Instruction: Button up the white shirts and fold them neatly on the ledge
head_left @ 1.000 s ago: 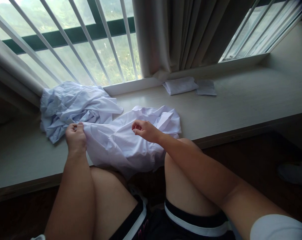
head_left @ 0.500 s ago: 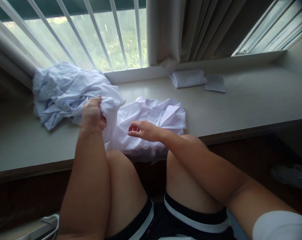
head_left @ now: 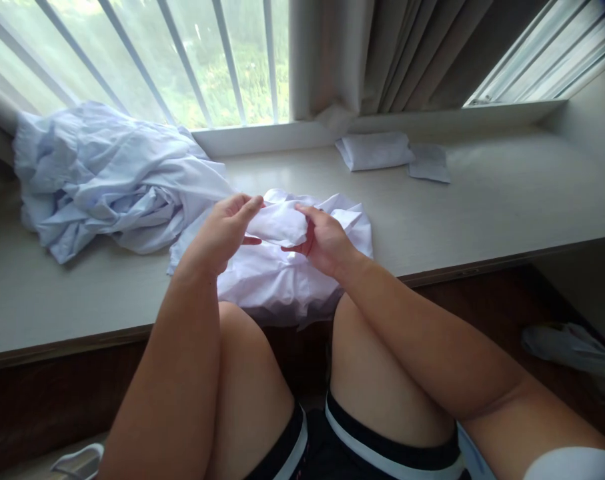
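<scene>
A white shirt [head_left: 282, 283] lies spread on the pale ledge in front of my knees, its near edge hanging over the front. Between my hands a narrow flap of the shirt, perhaps a sleeve end, is held up above the rest. My left hand [head_left: 227, 230] pinches the flap's left end between thumb and fingers. At its right end my right hand [head_left: 327, 239] grips the flap, thumb on top and fingers beneath. Left of the shirt sits a crumpled heap of bluish-white cloth [head_left: 107, 177], which meets the shirt's left side.
A folded white cloth [head_left: 375, 151] and a smaller flat piece [head_left: 429, 163] lie at the back of the ledge [head_left: 507, 193]. Behind are barred windows and a grey curtain [head_left: 327, 60]. A pale plastic bag [head_left: 572, 347] rests on the dark floor at right.
My left hand has come right, from the heap's edge to the shirt. My right hand has risen and now grips the flap. The heap appears further left as the view shifted.
</scene>
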Demonstrator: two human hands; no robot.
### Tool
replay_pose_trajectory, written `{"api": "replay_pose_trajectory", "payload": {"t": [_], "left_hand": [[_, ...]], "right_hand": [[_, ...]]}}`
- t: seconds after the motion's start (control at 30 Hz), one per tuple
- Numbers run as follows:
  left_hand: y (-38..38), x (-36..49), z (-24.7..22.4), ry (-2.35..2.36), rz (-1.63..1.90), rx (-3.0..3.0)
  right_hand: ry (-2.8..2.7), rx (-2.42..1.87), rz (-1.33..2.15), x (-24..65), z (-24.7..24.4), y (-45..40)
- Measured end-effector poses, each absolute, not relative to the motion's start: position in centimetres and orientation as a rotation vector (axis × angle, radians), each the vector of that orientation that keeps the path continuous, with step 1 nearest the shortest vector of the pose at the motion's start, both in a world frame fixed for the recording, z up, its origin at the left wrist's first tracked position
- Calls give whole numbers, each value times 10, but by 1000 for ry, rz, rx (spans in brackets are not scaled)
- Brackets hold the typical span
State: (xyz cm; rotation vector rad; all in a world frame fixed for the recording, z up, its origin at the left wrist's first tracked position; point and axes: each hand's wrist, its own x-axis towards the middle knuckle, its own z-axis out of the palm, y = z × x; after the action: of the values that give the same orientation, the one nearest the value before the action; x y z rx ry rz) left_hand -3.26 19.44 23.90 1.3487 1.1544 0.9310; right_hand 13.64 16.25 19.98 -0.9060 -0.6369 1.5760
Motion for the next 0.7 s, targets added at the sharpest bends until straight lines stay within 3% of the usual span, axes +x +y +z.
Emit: {"api": "replay_pose_trajectory", "payload": {"t": [0.13, 0.23, 0.33, 0.5, 0.7], "left_hand": [[190, -26, 236, 1148, 795, 1365], [190, -20, 236, 1116, 932, 1372], [191, -21, 234, 1138, 1101, 1385], [192, -21, 233, 1142, 1178, 1354], [187, -17, 232, 1096, 1309, 1215]], "right_hand": [[-568, -892, 1588, 149, 204, 165], [-658, -967, 1573, 157, 205, 164], [-1009, -1303, 1498, 164, 203, 162], [-1575, -1727, 1085, 169, 200, 159], [-1631, -1439, 550, 162, 210, 149]]}}
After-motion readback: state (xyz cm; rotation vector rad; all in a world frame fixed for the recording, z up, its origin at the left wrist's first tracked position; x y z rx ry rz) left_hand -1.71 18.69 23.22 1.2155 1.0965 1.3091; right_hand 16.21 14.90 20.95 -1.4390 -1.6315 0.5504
